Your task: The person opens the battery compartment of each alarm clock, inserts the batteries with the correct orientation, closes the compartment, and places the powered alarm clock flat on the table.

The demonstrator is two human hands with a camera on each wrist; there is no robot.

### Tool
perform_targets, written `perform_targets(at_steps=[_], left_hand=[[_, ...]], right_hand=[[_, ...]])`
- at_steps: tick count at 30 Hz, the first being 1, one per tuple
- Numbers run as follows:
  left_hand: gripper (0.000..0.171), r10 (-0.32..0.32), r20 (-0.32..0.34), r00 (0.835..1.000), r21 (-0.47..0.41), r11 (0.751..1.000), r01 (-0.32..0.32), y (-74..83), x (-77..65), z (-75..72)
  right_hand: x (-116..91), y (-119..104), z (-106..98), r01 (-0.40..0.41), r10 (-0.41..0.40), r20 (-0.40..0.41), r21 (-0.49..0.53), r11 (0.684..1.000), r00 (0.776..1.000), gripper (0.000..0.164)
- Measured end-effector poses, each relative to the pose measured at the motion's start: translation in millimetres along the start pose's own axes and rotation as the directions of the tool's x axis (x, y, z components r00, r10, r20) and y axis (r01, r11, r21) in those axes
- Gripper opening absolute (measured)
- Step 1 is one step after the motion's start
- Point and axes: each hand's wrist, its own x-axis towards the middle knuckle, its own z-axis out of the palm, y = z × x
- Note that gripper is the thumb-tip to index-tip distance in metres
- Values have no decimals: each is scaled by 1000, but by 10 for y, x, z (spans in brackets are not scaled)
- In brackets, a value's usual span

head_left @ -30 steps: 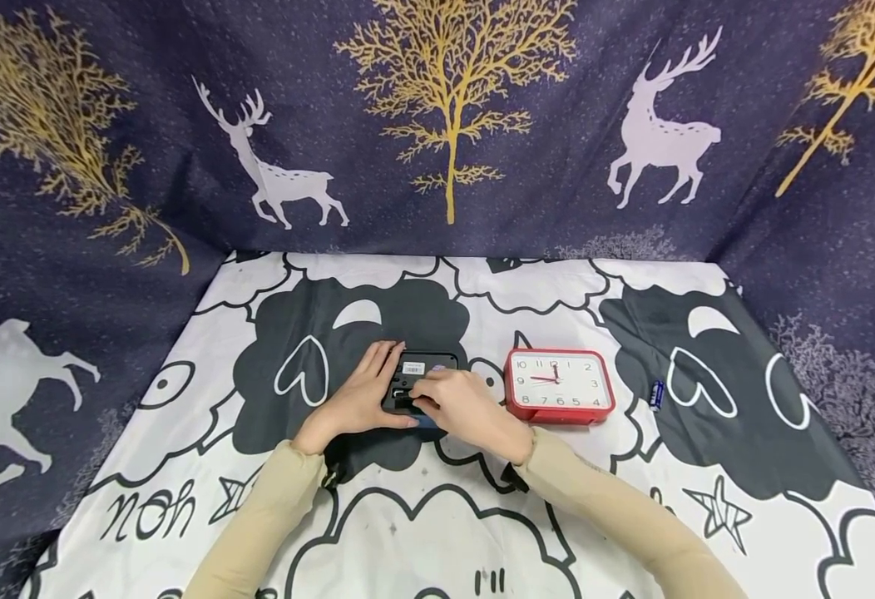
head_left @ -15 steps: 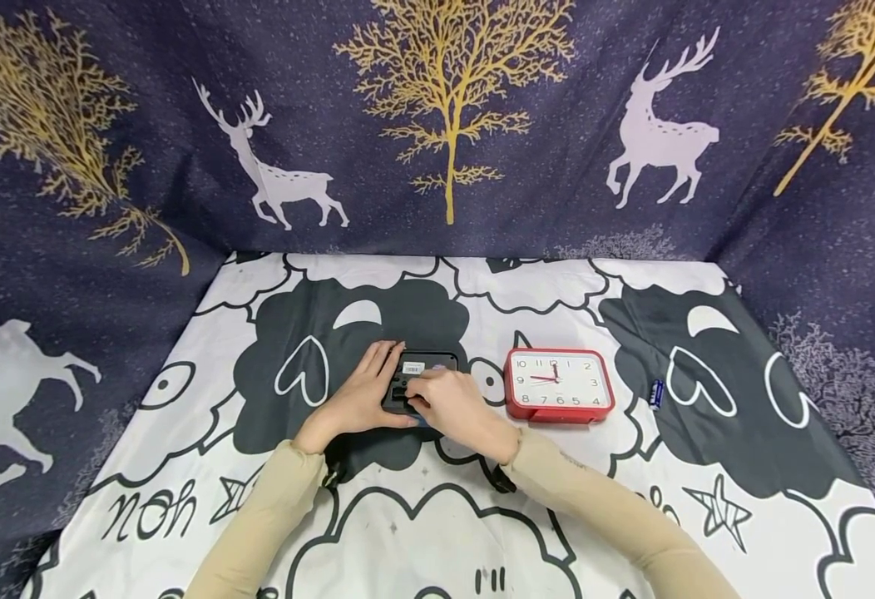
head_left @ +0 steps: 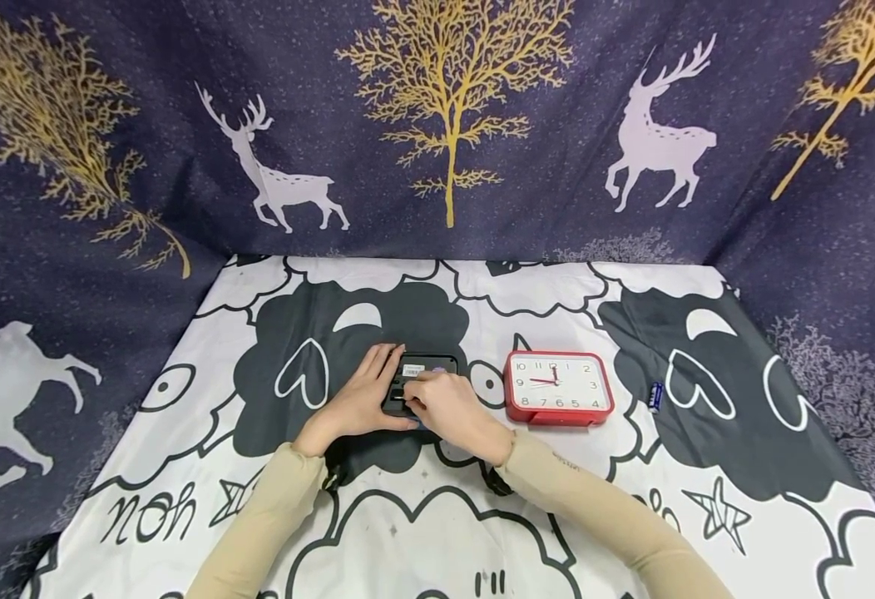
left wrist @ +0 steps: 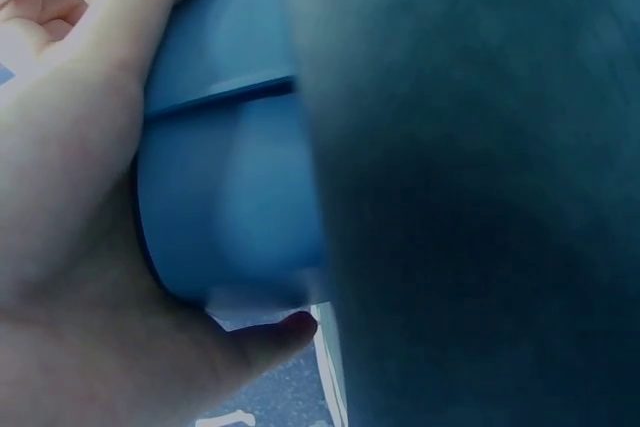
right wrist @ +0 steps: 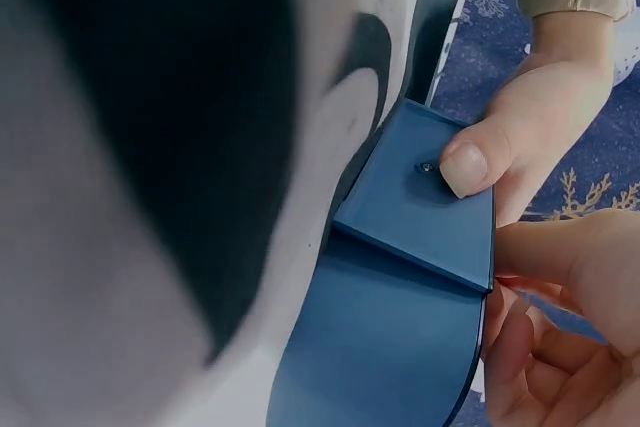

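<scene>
A blue clock (head_left: 430,360) with a black back lies face down on the table; its face is hidden. My left hand (head_left: 358,401) grips it from the left, fingers along the far side and thumb on the near side. In the right wrist view, the left thumb presses on the blue casing (right wrist: 410,177). My right hand (head_left: 452,408) has its fingers bunched over the battery compartment (head_left: 398,391) in the clock's back. In the right wrist view its curled fingers (right wrist: 575,247) reach behind the casing's edge. I cannot tell what they pinch.
A red clock (head_left: 559,414) with a white dial stands to the right of my hands. Farther right lies a small blue battery (head_left: 656,397). A white and black patterned cloth (head_left: 422,491) covers the table, with a dark printed curtain (head_left: 407,241) behind.
My right hand has shifted slightly left over the clock's battery compartment, and its forearm has moved a little left too. The left hand and the clock stay in place.
</scene>
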Motion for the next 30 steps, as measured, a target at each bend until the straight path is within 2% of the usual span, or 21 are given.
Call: perform_targets(at_steps=[8, 14, 18, 24, 30], left_hand=[[115, -10, 4, 1000, -3, 1000, 10, 1, 3, -2], [114, -15, 12, 1000, -16, 1000, 15, 10, 8, -11], [113, -19, 15, 1000, -17, 1000, 19, 27, 17, -29], [113, 4, -8, 1000, -4, 1000, -4, 34, 12, -32], [113, 4, -7, 1000, 5, 1000, -4, 31, 1, -32]], right_hand=[[17, -39, 10, -19, 18, -23, -22, 1000, 1000, 16], [55, -66, 5, -60, 61, 29, -30, 998, 998, 16], [79, -76, -10, -58, 61, 57, -52, 997, 997, 15], [79, -73, -28, -55, 57, 106, -19, 998, 993, 18], [54, -65, 2, -95, 92, 81, 43, 995, 993, 13]])
